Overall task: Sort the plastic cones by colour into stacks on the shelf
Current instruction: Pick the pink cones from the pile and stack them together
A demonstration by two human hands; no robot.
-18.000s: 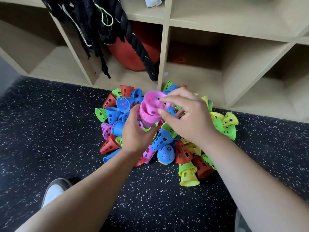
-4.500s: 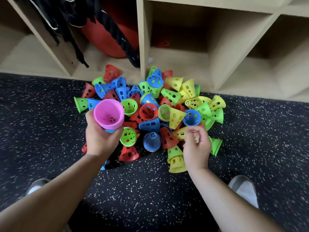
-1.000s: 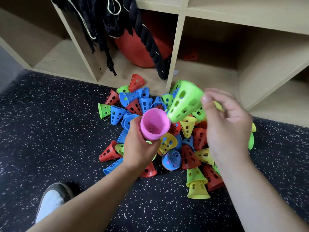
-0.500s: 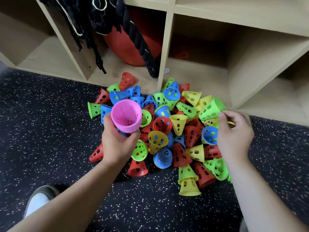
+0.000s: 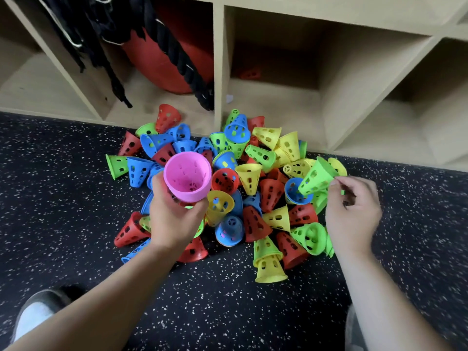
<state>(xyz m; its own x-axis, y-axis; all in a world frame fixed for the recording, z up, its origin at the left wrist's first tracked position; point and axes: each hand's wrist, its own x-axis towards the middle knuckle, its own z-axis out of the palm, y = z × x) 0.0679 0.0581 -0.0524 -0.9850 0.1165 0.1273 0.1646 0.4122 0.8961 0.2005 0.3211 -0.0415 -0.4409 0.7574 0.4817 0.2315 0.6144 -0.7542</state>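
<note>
Gripping the pink stack (image 5: 188,179) mouth-up, the left hand (image 5: 174,219) is wrapped closed round its lower part, held just above the nine o'clock side of the heap of cones (image 5: 235,183) on the speckled floor (image 5: 63,211). At three o'clock the right hand (image 5: 352,211) pinches the rim of a green cone (image 5: 315,179) between thumb and fingertips, the other fingers loosely curled, narrow end pointing toward the heap. These cones look like thin perforated plastic, so I judge them light, fairly stiff and a little springy; the wide rim or the wall holes give the surest purchase, and nested ones may cling together. The pile is loose and likely to roll if nudged. At twelve o'clock the shelf (image 5: 219,72) offers an open bay just past its upright divider, with only a small red cone (image 5: 250,73) deep inside; the bay at eleven o'clock is crowded by a red ball (image 5: 162,59) and black rope (image 5: 174,51).
</note>
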